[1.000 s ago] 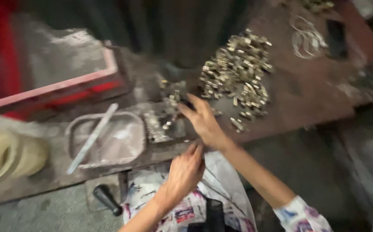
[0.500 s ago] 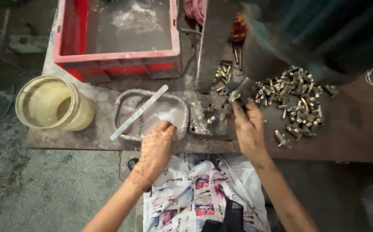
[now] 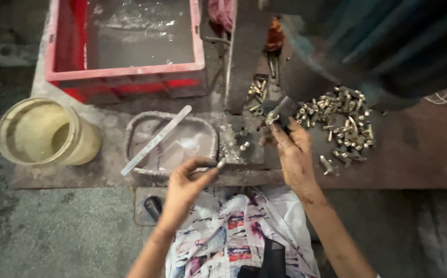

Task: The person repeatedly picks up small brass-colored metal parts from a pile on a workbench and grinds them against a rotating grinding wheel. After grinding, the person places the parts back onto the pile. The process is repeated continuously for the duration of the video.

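Left hand (image 3: 185,183) fingers pinch small metal fitting (image 3: 221,163) beside grey oval tray (image 3: 169,144) | right hand (image 3: 293,149) fingers grip second brass part (image 3: 274,117) right of tray, under dark machine (image 3: 337,46) | risk: pinch slips, fitting falls off bench (image 3: 414,154).

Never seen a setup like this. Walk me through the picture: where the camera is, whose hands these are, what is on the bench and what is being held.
The camera sits on a person's head and looks straight down, so both bare arms rising from the bottom edge belong to that person.

The left hand pinches a small metal piece between thumb and fingertips, near the bench's front edge. The right hand holds another small metal part up against the dark machine that fills the upper right.

On the worn bench lie a heap of small brass-coloured parts beside the right hand, a shallow grey tray with a flat metal strip lying across it, a yellowish plastic tub at the left and a red crate at the back. Patterned cloth covers the person's lap below.
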